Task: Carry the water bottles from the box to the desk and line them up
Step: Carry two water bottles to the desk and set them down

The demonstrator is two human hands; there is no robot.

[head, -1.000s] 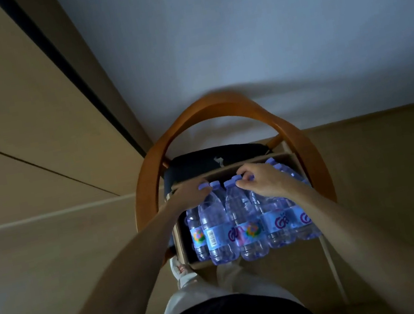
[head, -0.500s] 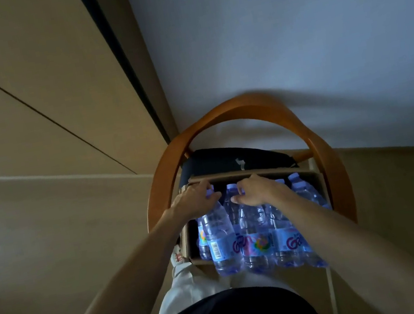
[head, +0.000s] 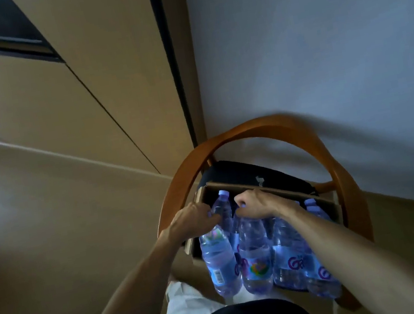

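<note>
Panelling [head: 29, 127] fills the left of the scene. The left hand [head: 189, 222] curls its fingers round the neck of the leftmost bottle [head: 218, 249]. Just right, the right hand [head: 254, 205] grips the top of the next bottle [head: 254, 253], fingers curled. More bottles [head: 289, 255] stand right, in the cardboard box [head: 284, 193] on a wooden chair [head: 342, 177].

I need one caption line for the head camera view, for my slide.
Both hands, left hand and right hand, grip water bottles standing in a cardboard box on a wooden chair.
</note>
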